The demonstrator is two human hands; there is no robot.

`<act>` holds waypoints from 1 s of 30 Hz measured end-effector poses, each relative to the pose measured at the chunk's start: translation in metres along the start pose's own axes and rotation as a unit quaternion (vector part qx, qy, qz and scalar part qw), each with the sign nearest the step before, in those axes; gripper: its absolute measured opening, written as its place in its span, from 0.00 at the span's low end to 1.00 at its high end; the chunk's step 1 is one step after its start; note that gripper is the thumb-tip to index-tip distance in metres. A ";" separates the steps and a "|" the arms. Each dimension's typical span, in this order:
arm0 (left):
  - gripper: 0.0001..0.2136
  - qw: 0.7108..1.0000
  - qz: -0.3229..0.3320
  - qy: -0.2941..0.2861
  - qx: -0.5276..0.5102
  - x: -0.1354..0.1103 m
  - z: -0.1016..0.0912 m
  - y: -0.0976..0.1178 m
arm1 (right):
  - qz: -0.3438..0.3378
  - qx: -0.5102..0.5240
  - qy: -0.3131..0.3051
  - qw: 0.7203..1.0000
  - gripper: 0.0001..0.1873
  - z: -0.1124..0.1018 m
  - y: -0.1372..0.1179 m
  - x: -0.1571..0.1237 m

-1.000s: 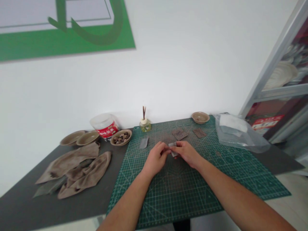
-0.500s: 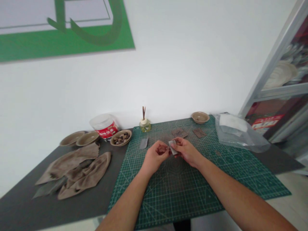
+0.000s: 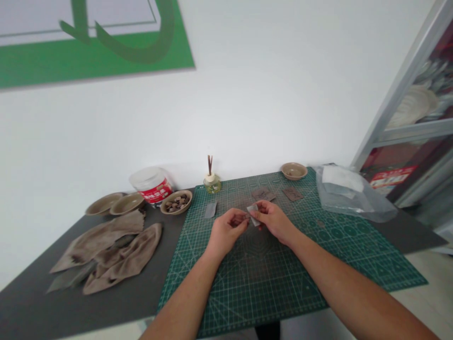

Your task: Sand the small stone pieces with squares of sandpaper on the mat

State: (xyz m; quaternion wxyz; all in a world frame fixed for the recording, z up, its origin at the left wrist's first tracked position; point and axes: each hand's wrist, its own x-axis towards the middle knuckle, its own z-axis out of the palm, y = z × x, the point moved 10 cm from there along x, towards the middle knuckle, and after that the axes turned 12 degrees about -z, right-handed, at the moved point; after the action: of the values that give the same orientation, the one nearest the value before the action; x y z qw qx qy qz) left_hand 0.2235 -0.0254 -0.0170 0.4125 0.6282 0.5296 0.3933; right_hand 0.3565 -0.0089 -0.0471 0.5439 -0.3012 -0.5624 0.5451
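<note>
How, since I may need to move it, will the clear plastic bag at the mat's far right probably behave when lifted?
The clear plastic bag will probably flop and fold, since it looks thin and wrinkled. It may hang unevenly, as its white contents sit toward one end.

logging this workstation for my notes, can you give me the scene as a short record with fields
left hand: fingertips close beside the small grey sheet; anything pinched there is too small to tell
right hand: holds the small grey sheet between thumb and fingers
work surface: green cutting mat
on mat, beyond hands: grey strip, flat brown pieces, reed diffuser
left side: brown cloths, red-labelled jar, bowl of small pieces
right side: clear plastic bag
</note>
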 end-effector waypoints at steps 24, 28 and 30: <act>0.07 0.996 0.021 -0.008 -0.082 -0.003 -0.003 0.008 | 0.030 0.032 0.067 0.997 0.25 -0.019 0.009 0.000; 0.07 0.995 0.021 0.015 -0.098 0.001 -0.010 0.005 | 0.011 0.044 0.081 0.996 0.26 -0.019 0.002 0.001; 0.09 0.994 0.022 0.017 -0.107 0.003 -0.010 0.004 | 0.000 0.048 0.076 0.996 0.27 -0.017 -0.002 0.001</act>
State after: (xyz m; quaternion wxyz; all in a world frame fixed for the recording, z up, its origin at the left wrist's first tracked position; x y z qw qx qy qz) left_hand 0.2161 -0.0218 -0.0100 0.4593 0.5850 0.4778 0.4675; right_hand 0.3726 -0.0034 -0.0484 0.5987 -0.3159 -0.4926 0.5468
